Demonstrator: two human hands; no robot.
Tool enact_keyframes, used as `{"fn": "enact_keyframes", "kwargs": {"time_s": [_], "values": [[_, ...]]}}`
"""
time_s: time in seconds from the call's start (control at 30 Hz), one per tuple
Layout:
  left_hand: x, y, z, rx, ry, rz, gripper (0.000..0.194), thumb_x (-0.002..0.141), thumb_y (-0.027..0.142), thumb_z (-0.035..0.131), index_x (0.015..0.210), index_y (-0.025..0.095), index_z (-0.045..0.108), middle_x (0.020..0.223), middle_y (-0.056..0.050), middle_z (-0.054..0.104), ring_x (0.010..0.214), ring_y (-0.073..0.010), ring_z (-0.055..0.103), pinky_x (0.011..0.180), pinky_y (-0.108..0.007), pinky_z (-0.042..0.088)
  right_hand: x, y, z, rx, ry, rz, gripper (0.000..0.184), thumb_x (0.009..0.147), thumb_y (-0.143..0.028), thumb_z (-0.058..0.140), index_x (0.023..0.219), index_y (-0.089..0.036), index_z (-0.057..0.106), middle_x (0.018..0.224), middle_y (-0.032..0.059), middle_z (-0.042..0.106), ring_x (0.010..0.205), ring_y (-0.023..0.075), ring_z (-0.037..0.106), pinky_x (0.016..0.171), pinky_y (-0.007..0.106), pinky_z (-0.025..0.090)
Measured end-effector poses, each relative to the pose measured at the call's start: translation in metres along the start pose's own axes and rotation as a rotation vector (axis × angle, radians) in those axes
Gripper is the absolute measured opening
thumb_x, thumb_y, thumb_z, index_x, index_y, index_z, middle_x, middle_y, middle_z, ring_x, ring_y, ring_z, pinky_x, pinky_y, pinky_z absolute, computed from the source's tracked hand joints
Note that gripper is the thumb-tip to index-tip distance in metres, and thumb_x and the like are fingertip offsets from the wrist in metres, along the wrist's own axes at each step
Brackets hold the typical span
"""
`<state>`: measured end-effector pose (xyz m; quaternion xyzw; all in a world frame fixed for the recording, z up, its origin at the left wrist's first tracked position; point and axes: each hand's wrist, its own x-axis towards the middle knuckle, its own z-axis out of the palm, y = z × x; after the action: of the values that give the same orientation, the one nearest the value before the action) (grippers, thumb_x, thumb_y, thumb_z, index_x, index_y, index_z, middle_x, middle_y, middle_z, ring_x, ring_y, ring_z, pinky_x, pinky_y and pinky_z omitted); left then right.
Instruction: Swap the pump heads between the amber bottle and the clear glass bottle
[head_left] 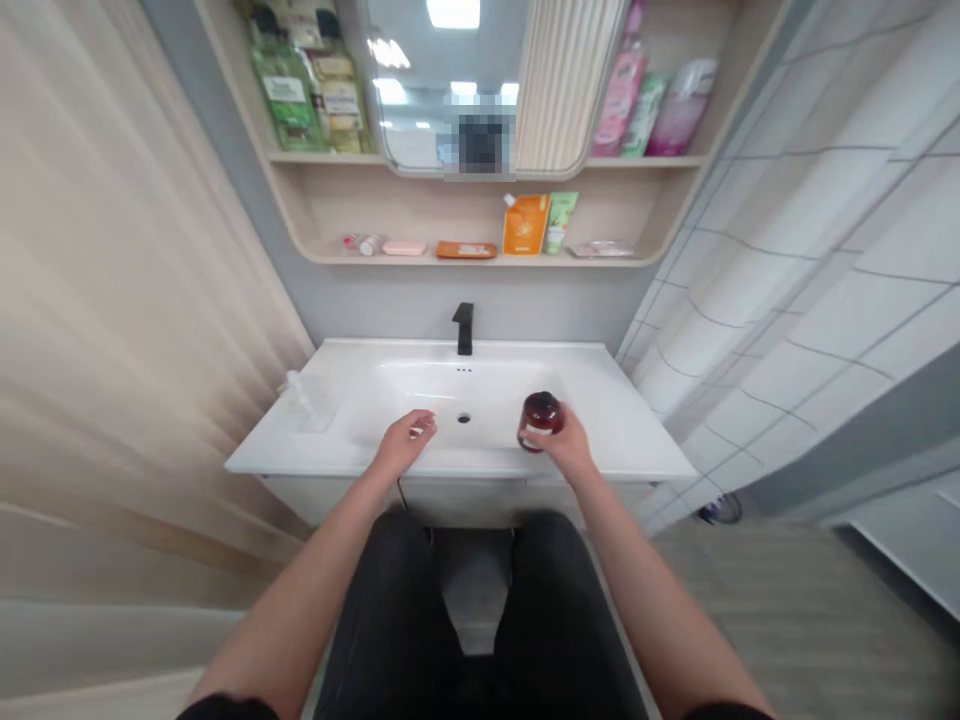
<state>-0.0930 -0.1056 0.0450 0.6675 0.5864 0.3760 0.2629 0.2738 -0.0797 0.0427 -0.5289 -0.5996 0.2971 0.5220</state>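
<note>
My right hand (564, 447) is closed around a dark red bottle (541, 420) over the white washbasin (480, 462), while my left hand (405, 442) lies half open, holding nothing.

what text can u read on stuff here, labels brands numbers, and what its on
Nothing can be read for certain.
White label on the dark red bottle in the right hand: too small and blurred.
Labels on the green bottles on the upper shelf: too blurred.
Orange packet: too blurred.
Pink bottle: too blurred.
</note>
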Motion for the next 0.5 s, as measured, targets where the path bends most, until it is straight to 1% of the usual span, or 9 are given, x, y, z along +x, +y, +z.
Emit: {"fn": "enact_keyframes", "kwargs": {"time_s": [0.07, 0.13, 0.2, 0.27, 0.33, 0.4, 0.43, 0.47, 0.5], "values": [[-0.008, 0.017, 0.006, -0.18, 0.005, 0.07, 0.048, 0.098, 0.039, 0.073, 0.144, 0.024, 0.069, 0.149, -0.015, 0.075, 0.129, -0.0292, 0.076, 0.108, -0.044, 0.061, -0.019, -0.023, 0.04, 0.027, -0.105, -0.026, 0.075, 0.06, -0.049, 0.102, 0.124, -0.021, 0.074, 0.117, 0.0119, 0.085, 0.107, 0.0343, 0.08, 0.103, 0.05, 0.062], [-0.017, 0.034, 0.011, -0.285, -0.037, 0.116, 0.071, 0.091, 0.039, 0.084, 0.157, 0.026, 0.061, 0.165, -0.017, 0.064, 0.142, -0.0328, 0.07, 0.112, -0.046, 0.061, -0.037, -0.042, 0.078, 0.061, -0.199, -0.05, 0.075, 0.064, -0.046, 0.101, 0.129, -0.022, 0.074, 0.12, 0.0112, 0.084, 0.107, 0.0339, 0.079, 0.101, 0.047, 0.064], [-0.028, 0.046, 0.014, -0.295, -0.063, 0.105, 0.087, 0.083, 0.037, 0.092, 0.162, 0.027, 0.057, 0.167, -0.017, 0.061, 0.147, -0.0362, 0.067, 0.116, -0.049, 0.06, -0.053, -0.059, 0.111, 0.059, -0.277, -0.076, 0.068, 0.067, -0.04, 0.098, 0.129, -0.024, 0.074, 0.119, 0.0096, 0.084, 0.105, 0.0339, 0.08, 0.096, 0.045, 0.065], [-0.041, 0.051, 0.011, -0.234, -0.018, 0.065, 0.09, 0.077, 0.034, 0.097, 0.159, 0.026, 0.06, 0.16, -0.015, 0.068, 0.144, -0.0376, 0.069, 0.122, -0.052, 0.057, -0.067, -0.072, 0.136, 0.028, -0.317, -0.113, 0.06, 0.071, -0.036, 0.095, 0.127, -0.025, 0.076, 0.118, 0.0092, 0.083, 0.107, 0.0349, 0.079, 0.096, 0.045, 0.065], [-0.053, 0.05, 0.001, -0.181, 0.084, 0.008, 0.085, 0.074, 0.033, 0.098, 0.152, 0.025, 0.065, 0.15, -0.013, 0.074, 0.138, -0.0369, 0.072, 0.125, -0.052, 0.056, -0.077, -0.079, 0.151, 0.023, -0.366, -0.181, 0.066, 0.074, -0.036, 0.095, 0.136, -0.025, 0.074, 0.127, 0.0104, 0.081, 0.115, 0.0354, 0.078, 0.102, 0.047, 0.064], [-0.064, 0.042, -0.019, -0.156, 0.209, -0.064, 0.079, 0.076, 0.036, 0.097, 0.148, 0.025, 0.067, 0.143, -0.012, 0.078, 0.132, -0.0348, 0.076, 0.122, -0.048, 0.058, -0.079, -0.078, 0.155, 0.029, -0.437, -0.255, 0.086, 0.074, -0.039, 0.098, 0.154, -0.027, 0.066, 0.145, 0.0125, 0.075, 0.129, 0.0356, 0.074, 0.112, 0.049, 0.061], [-0.068, 0.037, -0.032, -0.132, 0.282, -0.107, 0.076, 0.078, 0.039, 0.096, 0.147, 0.024, 0.067, 0.14, -0.011, 0.08, 0.129, -0.0336, 0.077, 0.12, -0.046, 0.06, -0.077, -0.073, 0.153, 0.026, -0.468, -0.276, 0.095, 0.074, -0.041, 0.099, 0.161, -0.028, 0.061, 0.153, 0.013, 0.071, 0.134, 0.0351, 0.073, 0.115, 0.049, 0.06], [-0.072, 0.031, -0.048, -0.09, 0.368, -0.151, 0.074, 0.08, 0.043, 0.095, 0.146, 0.024, 0.067, 0.137, -0.01, 0.081, 0.127, -0.0328, 0.078, 0.118, -0.045, 0.06, -0.072, -0.066, 0.146, 0.015, -0.482, -0.275, 0.098, 0.076, -0.043, 0.099, 0.164, -0.03, 0.057, 0.157, 0.013, 0.069, 0.135, 0.0341, 0.072, 0.115, 0.049, 0.06], [-0.074, 0.024, -0.064, -0.027, 0.456, -0.193, 0.074, 0.081, 0.046, 0.095, 0.146, 0.024, 0.067, 0.136, -0.009, 0.082, 0.126, -0.0326, 0.078, 0.118, -0.045, 0.06, -0.065, -0.056, 0.137, -0.006, -0.476, -0.256, 0.095, 0.079, -0.044, 0.097, 0.165, -0.031, 0.057, 0.157, 0.0126, 0.069, 0.132, 0.0327, 0.073, 0.113, 0.048, 0.061]]}}
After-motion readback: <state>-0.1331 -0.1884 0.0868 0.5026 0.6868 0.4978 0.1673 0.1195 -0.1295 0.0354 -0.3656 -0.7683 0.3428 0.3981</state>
